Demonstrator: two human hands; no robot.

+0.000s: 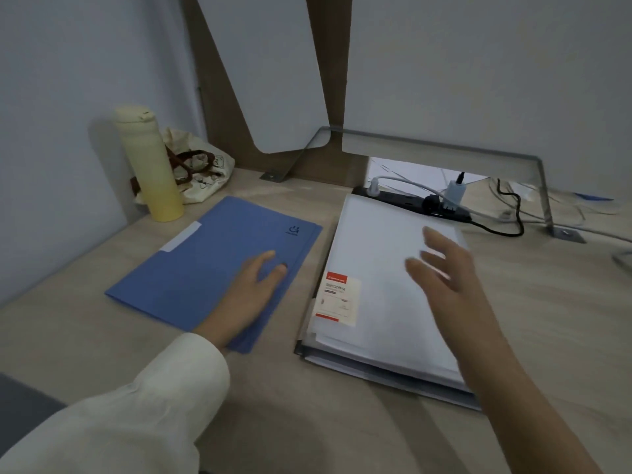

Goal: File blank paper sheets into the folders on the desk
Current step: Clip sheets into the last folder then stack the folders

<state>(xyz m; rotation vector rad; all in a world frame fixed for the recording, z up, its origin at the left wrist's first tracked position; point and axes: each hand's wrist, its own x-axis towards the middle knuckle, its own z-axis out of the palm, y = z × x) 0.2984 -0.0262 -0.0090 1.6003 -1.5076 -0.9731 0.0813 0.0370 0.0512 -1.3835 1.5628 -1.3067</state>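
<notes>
A closed blue folder (205,265) lies on the left of the desk. My left hand (251,292) rests flat on its near right corner, fingers relaxed. To the right lies a stack of blank white paper sheets (379,254) on top of a grey folder (386,374), with a red and cream label (337,297) at the stack's left edge. My right hand (444,268) hovers over the sheets with fingers spread and straight, holding nothing.
A pale yellow bottle (150,165) and a cloth bag (198,169) stand at the back left by the wall. A black power strip (413,200) with plugs and cables lies behind the paper stack, under a metal bracket (543,186). Light wooden desk (307,422) surface in front.
</notes>
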